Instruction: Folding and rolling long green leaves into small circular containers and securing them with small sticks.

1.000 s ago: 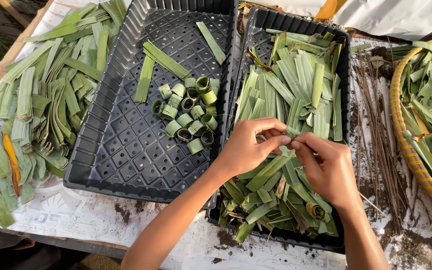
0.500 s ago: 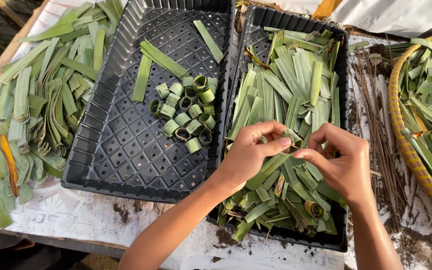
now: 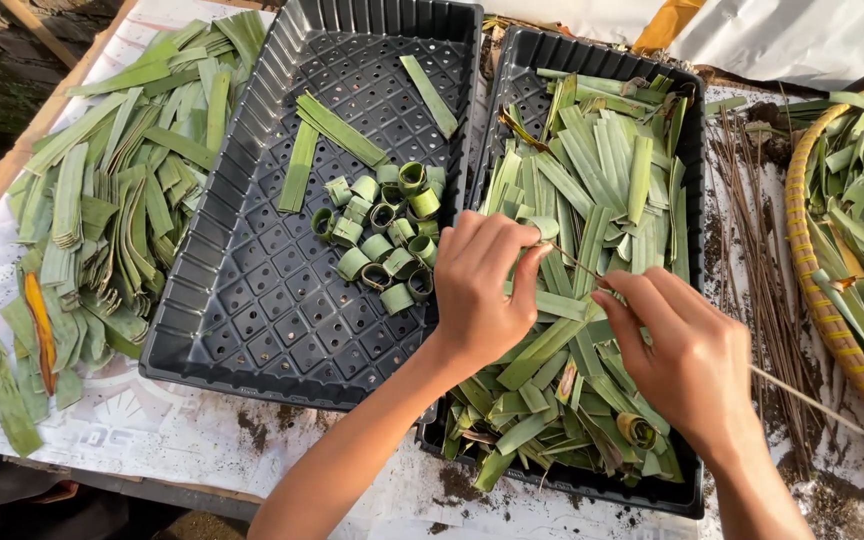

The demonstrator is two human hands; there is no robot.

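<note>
**Pinning a rolled leaf strip with a thin stick**

Head view: the left hand [image 3: 477, 290] is curled, its fingers [image 3: 527, 275] pressed together around a small rolled leaf strip [image 3: 542, 228] that shows just above the fingertips. The right hand [image 3: 687, 355] pinches a thin stick [image 3: 577, 265] between thumb and fingers; the stick's tip touches the roll, and its long tail runs out behind the right wrist. Both hands hang over the right black tray [image 3: 692, 160], full of flat leaf strips [image 3: 602, 170]. Just left of the left fingers, in the left black tray [image 3: 242, 300], lies a cluster of finished leaf rings [image 3: 387, 240].

By my reading, the step in hand is fastening the roll. The next move calls for a steady push through the overlapping layers while the left fingers keep the coil tight.
</note>
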